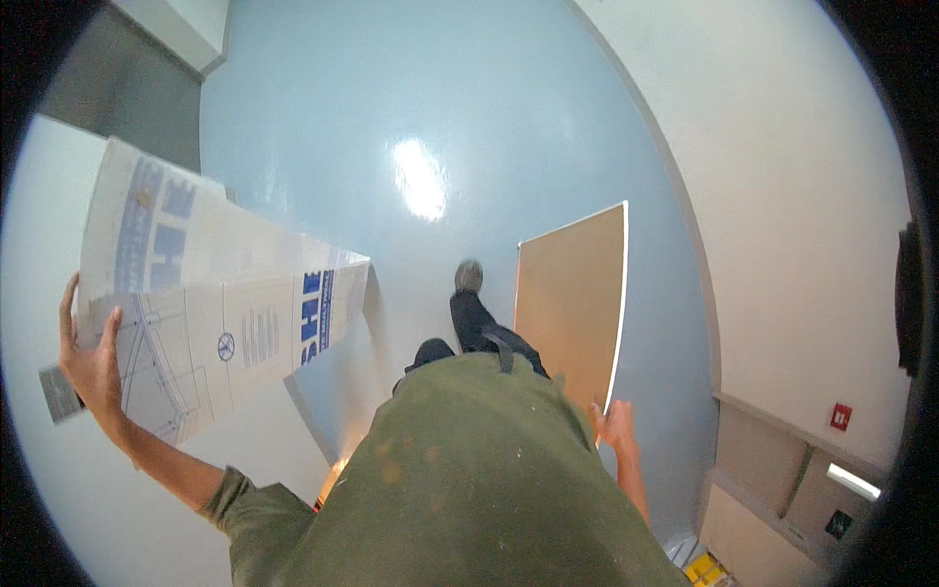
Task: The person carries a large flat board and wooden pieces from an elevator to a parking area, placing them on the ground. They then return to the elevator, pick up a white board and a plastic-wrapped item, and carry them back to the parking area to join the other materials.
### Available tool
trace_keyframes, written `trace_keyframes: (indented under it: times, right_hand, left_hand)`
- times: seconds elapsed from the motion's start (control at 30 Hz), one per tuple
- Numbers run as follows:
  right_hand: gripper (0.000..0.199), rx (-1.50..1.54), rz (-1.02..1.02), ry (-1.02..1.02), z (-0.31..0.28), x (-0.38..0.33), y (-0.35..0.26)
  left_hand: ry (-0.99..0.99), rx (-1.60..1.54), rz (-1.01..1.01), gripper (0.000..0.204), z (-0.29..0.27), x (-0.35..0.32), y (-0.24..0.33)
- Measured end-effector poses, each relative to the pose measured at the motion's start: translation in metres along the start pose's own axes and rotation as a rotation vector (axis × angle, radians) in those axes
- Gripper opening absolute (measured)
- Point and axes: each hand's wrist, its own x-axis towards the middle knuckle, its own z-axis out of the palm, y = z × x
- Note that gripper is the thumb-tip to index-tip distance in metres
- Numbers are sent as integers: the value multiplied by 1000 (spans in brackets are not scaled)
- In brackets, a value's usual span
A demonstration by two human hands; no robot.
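Observation:
On the left, my left hand (95,372) is closed over the outer edge of a large, thin printed sheet (249,249). The sheet is white with blue lettering and line drawings, bent along its length, and held out to my side. Its exact material I cannot tell. Down at my right side, my right hand (616,426) grips the near corner of a flat brown board (567,303) with a white edge. The board slants forward above the floor, and part of its near end is hidden by my green shirt.
Glossy blue floor (323,108) stretches ahead, with one of my shoes (469,276) on it. A white wall (773,196) curves along the right, bearing a small red wall box (841,417). Left stands another white wall (59,215). Something yellow (706,569) lies at lower right.

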Motion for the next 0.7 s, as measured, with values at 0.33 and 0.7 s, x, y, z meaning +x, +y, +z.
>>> trace_keyframes:
  times: [0.33, 0.7]
  right_hand:
    - [47, -66, -11, -68, -24, -11, -3]
    - [45, -65, 39, 44, -31, -28, 16]
  left_hand:
    - [-18, -47, -126, 63, 7, -28, -27]
    - [48, 93, -176, 55, 18, -14, 6]
